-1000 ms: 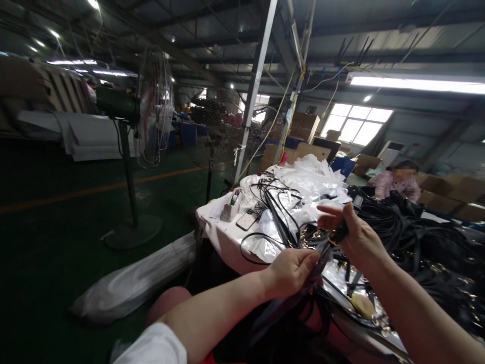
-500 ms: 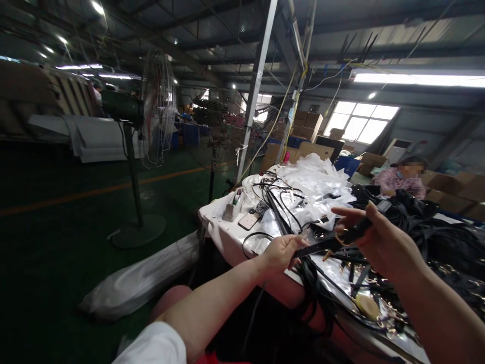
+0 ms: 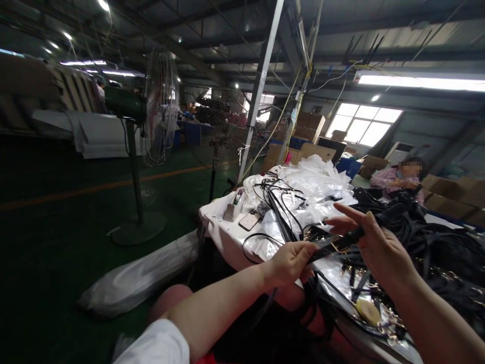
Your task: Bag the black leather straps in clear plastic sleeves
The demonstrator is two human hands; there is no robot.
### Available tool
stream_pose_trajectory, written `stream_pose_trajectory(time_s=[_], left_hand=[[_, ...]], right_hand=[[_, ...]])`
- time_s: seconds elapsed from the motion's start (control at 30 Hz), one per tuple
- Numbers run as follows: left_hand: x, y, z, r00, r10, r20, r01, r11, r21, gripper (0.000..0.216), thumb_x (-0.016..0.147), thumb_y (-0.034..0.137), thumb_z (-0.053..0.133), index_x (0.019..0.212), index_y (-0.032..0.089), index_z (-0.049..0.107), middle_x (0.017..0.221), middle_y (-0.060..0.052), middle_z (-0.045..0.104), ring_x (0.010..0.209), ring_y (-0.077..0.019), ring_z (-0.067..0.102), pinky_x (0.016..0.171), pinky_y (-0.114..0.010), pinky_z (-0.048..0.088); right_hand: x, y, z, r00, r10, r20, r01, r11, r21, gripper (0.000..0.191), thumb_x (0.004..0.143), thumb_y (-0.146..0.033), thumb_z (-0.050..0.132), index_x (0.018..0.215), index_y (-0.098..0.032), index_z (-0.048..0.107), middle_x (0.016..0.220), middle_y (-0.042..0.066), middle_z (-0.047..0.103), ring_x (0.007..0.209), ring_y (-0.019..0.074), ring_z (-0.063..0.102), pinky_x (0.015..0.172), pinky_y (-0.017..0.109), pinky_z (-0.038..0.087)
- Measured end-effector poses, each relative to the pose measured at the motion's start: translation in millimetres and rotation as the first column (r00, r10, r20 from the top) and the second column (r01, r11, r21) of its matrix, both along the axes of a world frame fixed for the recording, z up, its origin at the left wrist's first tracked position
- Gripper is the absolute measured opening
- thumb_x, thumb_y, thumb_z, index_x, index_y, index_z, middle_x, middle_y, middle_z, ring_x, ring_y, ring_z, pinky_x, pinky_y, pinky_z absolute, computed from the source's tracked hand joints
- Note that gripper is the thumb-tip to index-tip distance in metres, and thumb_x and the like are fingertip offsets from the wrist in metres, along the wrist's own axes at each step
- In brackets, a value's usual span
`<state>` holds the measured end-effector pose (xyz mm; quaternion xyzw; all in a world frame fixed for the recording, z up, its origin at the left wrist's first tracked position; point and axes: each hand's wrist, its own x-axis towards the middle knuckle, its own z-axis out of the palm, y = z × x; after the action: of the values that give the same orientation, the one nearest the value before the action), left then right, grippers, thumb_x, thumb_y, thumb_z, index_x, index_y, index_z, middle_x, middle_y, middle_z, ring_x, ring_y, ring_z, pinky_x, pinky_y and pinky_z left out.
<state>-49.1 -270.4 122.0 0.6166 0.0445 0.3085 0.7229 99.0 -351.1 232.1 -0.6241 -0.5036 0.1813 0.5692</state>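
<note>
A black strap [image 3: 324, 251] with a gold-coloured metal ring or buckle on it is stretched between my hands, above the table's near edge. My left hand [image 3: 291, 260] is closed on its lower end, thumb on top. My right hand [image 3: 373, 237] grips the other end between thumb and lower fingers, while its upper fingers point away, stretched out. Part of the strap is hidden inside the right palm. Below and to the right lie several black straps [image 3: 413, 237] in a heap, with gold-coloured metal fittings [image 3: 390, 323] among them and a round yellow thing [image 3: 367, 312].
A phone [image 3: 250, 220] and a small box [image 3: 232, 210] lie at the table's left end. Clear plastic bags [image 3: 322, 174] are piled at the back. A standing fan [image 3: 161, 108] and a long wrapped roll [image 3: 144, 278] are to the left. Another person [image 3: 394, 182] sits across the table.
My left hand has moved slightly right along the strap, closer to my right hand. The right hand has tilted a little, its fingers more spread. The other person's arm has risen.
</note>
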Motion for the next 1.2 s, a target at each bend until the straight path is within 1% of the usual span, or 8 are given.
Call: stream_pose_trajectory(time_s=[0.17, 0.3, 0.6, 0.77, 0.9, 1.03, 1.1, 1.2], left_hand=[[0.1, -0.4, 5.1, 1.0, 0.024, -0.015, -0.024, 0.998, -0.065, 0.074, 0.081, 0.08, 0.045, 0.097, 0.011, 0.065, 0.044, 0.004, 0.05, 0.037, -0.0081, 0.044, 0.045, -0.021, 0.033], [-2.6, -2.6, 9.6, 1.0, 0.018, -0.016, -0.019, 1.0, -0.008, 0.071, 0.086, 0.077, 0.04, 0.09, 0.011, 0.066, 0.045, 0.002, 0.052, 0.035, -0.0063, 0.04, 0.041, -0.02, 0.029], [-3.9, 0.1, 5.7, 0.999, -0.034, -0.039, 0.032, 0.998, -0.051, 0.08, 0.084, 0.079, 0.041, 0.119, 0.01, 0.063, 0.052, 0.002, 0.058, 0.033, -0.0069, 0.044, 0.035, -0.018, 0.032], [-7.1, -8.3, 13.3, 1.0, -0.01, 0.016, 0.012, 0.993, -0.114, 0.078, 0.082, 0.079, 0.045, 0.111, 0.009, 0.064, 0.039, 0.008, 0.043, 0.032, -0.0069, 0.039, 0.039, -0.019, 0.034], [-5.6, -12.9, 16.0, 0.997, 0.02, -0.071, -0.028, 0.993, -0.112, 0.073, 0.085, 0.077, 0.042, 0.103, 0.01, 0.063, 0.044, 0.006, 0.05, 0.03, -0.0074, 0.038, 0.035, -0.02, 0.028], [-2.7, -11.1, 11.3, 0.982, 0.16, -0.103, -0.162, 0.987, -0.014, 0.066, 0.084, 0.079, 0.039, 0.074, 0.015, 0.055, 0.044, 0.005, 0.046, 0.036, -0.0077, 0.041, 0.039, -0.021, 0.031], [-3.4, -9.5, 8.7, 0.976, 0.185, -0.113, -0.179, 0.982, 0.061, 0.066, 0.086, 0.078, 0.035, 0.071, 0.016, 0.053, 0.043, 0.005, 0.044, 0.039, -0.0082, 0.041, 0.042, -0.021, 0.031], [-6.4, -9.0, 6.6, 0.969, 0.209, -0.129, -0.194, 0.973, 0.123, 0.066, 0.09, 0.075, 0.031, 0.075, 0.015, 0.056, 0.046, 0.005, 0.044, 0.041, -0.0086, 0.041, 0.043, -0.021, 0.031]], right_hand=[[9.6, 3.2, -6.9, 0.999, -0.011, 0.042, 0.01, 0.999, 0.036, 0.055, 0.092, -0.066, 0.043, 0.123, -0.027, 0.067, 0.099, 0.005, 0.076, 0.093, 0.0273, 0.068, 0.094, 0.043, 0.045], [16.1, 6.8, -16.4, 0.999, -0.019, 0.04, 0.021, 0.998, -0.059, 0.058, 0.092, -0.069, 0.041, 0.123, -0.028, 0.068, 0.099, 0.005, 0.076, 0.098, 0.029, 0.067, 0.096, 0.044, 0.044], [12.8, -1.3, -17.6, 0.983, -0.097, 0.154, 0.106, 0.993, -0.054, 0.062, 0.088, -0.074, 0.042, 0.115, -0.027, 0.071, 0.092, 0.006, 0.076, 0.099, 0.0308, 0.066, 0.101, 0.047, 0.041], [23.4, -0.4, -24.5, 0.967, -0.098, 0.235, 0.114, 0.992, -0.053, 0.059, 0.089, -0.072, 0.042, 0.111, -0.028, 0.073, 0.091, 0.005, 0.076, 0.096, 0.0305, 0.066, 0.103, 0.048, 0.039], [18.8, 0.3, -32.7, 0.951, -0.072, 0.3, 0.11, 0.988, -0.111, 0.061, 0.088, -0.074, 0.041, 0.11, -0.028, 0.075, 0.089, 0.005, 0.077, 0.099, 0.0321, 0.066, 0.105, 0.049, 0.037], [6.2, -3.9, -32.0, 0.997, 0.067, 0.029, -0.06, 0.977, -0.205, 0.063, 0.084, -0.075, 0.047, 0.096, -0.022, 0.079, 0.086, 0.01, 0.076, 0.09, 0.0341, 0.069, 0.092, 0.047, 0.05], [2.4, -6.5, -30.6, 0.977, 0.179, -0.118, -0.201, 0.956, -0.213, 0.057, 0.081, -0.07, 0.057, 0.099, -0.021, 0.078, 0.087, 0.011, 0.076, 0.086, 0.0331, 0.071, 0.083, 0.044, 0.055], [-0.3, -8.0, -30.2, 0.962, 0.24, -0.131, -0.267, 0.928, -0.259, 0.047, 0.071, -0.055, 0.078, 0.101, -0.02, 0.076, 0.089, 0.01, 0.076, 0.085, 0.0316, 0.07, 0.074, 0.04, 0.058]])
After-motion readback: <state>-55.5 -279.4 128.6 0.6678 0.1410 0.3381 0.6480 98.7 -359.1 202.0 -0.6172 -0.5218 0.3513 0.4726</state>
